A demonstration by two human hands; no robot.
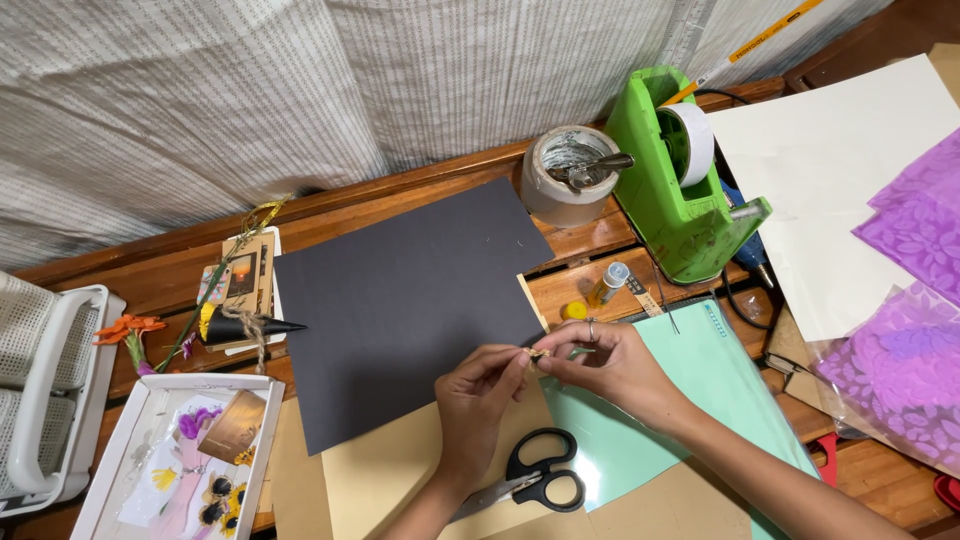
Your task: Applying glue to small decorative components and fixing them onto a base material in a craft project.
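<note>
I see my left hand (480,385) and right hand (605,362) both pinching a tiny yellowish piece (540,353) above the black card sheet (405,300), which lies bare; scissors (535,478) rest nearby.

Centre of frame: dark grey paper sheet (405,300). Upper right: bright green tape dispenser (680,195) with white tape roll (690,143). Right edge: purple sheets (905,290), floral pattern. Lower centre: black-handled scissors (535,478) on tan paper (385,480); mint-green sheet (690,390) to their right. Top: white ribbed cloth (300,90).
</note>
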